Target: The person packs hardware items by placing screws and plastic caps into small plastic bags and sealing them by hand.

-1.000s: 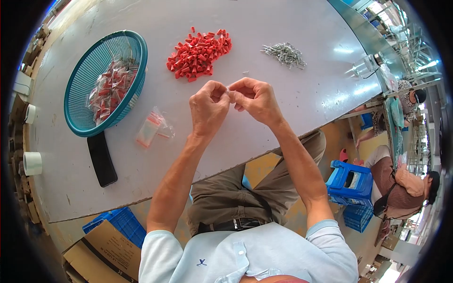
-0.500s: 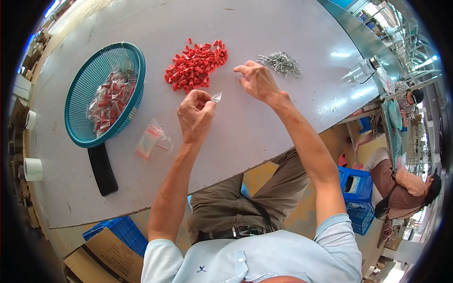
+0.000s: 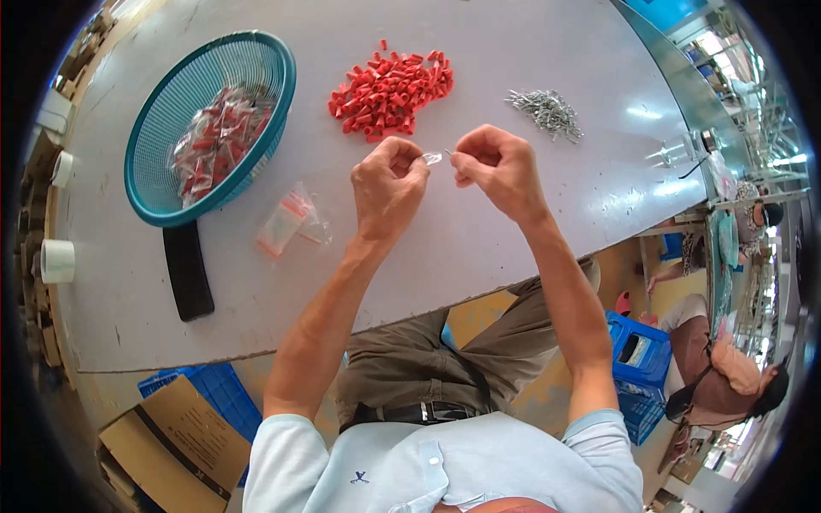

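Observation:
My left hand [image 3: 389, 190] pinches a small clear plastic bag [image 3: 433, 158] that sticks out past its fingertips. Just to the right, my right hand [image 3: 499, 173] is closed on a small metal screw [image 3: 449, 152], its tip pointing toward the bag without touching it. Beyond my left hand lies a heap of red cone-shaped caps [image 3: 392, 92]. A smaller pile of silvery screws [image 3: 547, 114] is past my right hand. Clear bags with red edges [image 3: 289, 224] lie left of my left forearm.
A teal basket [image 3: 285, 103] holds bagged red pieces, with a black phone [image 3: 188, 272] beside it. A tape roll [image 3: 58, 261] is at the left edge. Blue crates [image 3: 638, 368] and a seated person [image 3: 723, 376] are at the right; a cardboard box [image 3: 180, 445] stands below the table.
My right hand has come back from near the screw pile toward my left hand, now with a screw in its fingers. The camera view has shifted a little.

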The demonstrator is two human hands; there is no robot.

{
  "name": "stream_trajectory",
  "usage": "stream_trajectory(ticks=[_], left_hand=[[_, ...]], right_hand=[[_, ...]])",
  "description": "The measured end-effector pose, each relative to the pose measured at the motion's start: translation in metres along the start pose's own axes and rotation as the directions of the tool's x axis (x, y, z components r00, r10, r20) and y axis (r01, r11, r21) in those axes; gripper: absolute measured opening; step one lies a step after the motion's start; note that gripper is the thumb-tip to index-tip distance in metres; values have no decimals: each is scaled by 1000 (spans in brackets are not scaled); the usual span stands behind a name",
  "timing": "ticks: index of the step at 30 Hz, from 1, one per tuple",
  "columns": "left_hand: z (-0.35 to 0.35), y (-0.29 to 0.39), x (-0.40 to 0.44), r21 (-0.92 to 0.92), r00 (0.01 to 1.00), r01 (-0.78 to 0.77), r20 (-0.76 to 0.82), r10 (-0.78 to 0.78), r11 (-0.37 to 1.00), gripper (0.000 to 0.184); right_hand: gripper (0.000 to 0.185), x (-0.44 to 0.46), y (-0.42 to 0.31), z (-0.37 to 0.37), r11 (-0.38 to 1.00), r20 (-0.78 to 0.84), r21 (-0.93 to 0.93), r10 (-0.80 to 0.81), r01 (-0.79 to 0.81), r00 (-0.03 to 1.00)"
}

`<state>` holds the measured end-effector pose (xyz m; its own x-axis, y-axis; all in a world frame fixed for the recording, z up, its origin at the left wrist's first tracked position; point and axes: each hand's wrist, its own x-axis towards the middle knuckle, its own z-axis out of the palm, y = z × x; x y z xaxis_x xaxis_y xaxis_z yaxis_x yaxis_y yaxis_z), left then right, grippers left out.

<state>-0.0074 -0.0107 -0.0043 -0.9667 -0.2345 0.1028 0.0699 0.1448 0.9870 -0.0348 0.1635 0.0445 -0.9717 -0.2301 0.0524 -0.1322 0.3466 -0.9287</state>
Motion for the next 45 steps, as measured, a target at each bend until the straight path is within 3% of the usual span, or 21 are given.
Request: stream_trajectory(ticks=[2,8,10,11,13,16,17,19,21,22,26,29,31,32,34,35,36,38,39,42,45], left_hand=[[0,3,-3,-4,1000,9,15,-9,1000,5],[7,1,-8,36,986,-153,79,150,988,6],[9,0,-8,-134,990,-5,139,24,991,8],[9,-1,-9,-137,989,-8,142,27,991,8],[4,9,-10,-253,946,246,272,-175,936,9],[4,9,-12,-266,945,255,272,-181,930,7],[5,8,-14,-267,943,256,281,-179,929,7],[10,6,-17,-37,974,44,224,-35,998,6],[14,2,-19,27,979,-71,194,65,997,8],[16,3,-20,104,977,-172,142,157,980,9],[12,7,-14,59,995,2,97,-7,998,8],[6,5,-12,57,995,-74,74,70,996,6],[1,5,-11,7,988,-115,105,114,993,5],[-1,5,-12,5,990,-112,88,111,994,5],[-5,9,-17,-29,964,-206,167,208,978,5],[-4,8,-18,-27,965,-205,162,207,978,5],[-3,8,-19,-60,945,-242,210,249,968,6],[-1,7,-20,-98,923,-275,251,291,956,7],[-1,9,-21,-112,905,-309,271,328,944,8],[-2,15,-23,-140,883,-351,278,377,926,10],[-3,16,-22,-144,886,-360,258,386,922,12]], right_hand=[[10,-16,-1,5,987,-28,160,38,-33,999],[13,-15,4,15,981,-58,176,90,-79,994],[14,-17,10,14,979,-55,181,101,-90,993],[15,-19,16,13,972,-24,209,118,-111,993],[15,-22,21,11,963,7,237,127,-125,992],[14,-27,25,13,916,-15,371,170,-152,985],[13,-28,28,12,938,-21,321,146,-132,989],[12,-32,25,11,958,-52,263,129,-111,990],[12,-35,20,14,965,-135,-244,-131,96,982],[12,-38,18,15,963,-157,-257,-128,85,979],[11,-41,16,25,985,-172,-119,-145,126,974],[12,-30,16,18,976,-140,-176,-150,124,979],[12,-10,19,5,990,-146,89,-95,108,985],[12,2,19,1,990,-130,86,-101,113,986],[15,25,15,-4,966,-123,-164,-221,199,968],[23,33,13,-2,941,-33,-247,-246,231,969],[23,42,15,3,941,-29,-246,-247,233,969],[29,57,18,14,849,164,-384,-323,362,932],[36,61,12,16,836,238,-416,-280,358,930],[36,77,25,30,741,282,-492,-360,456,889],[30,83,31,33,715,326,-527,-329,459,886]])
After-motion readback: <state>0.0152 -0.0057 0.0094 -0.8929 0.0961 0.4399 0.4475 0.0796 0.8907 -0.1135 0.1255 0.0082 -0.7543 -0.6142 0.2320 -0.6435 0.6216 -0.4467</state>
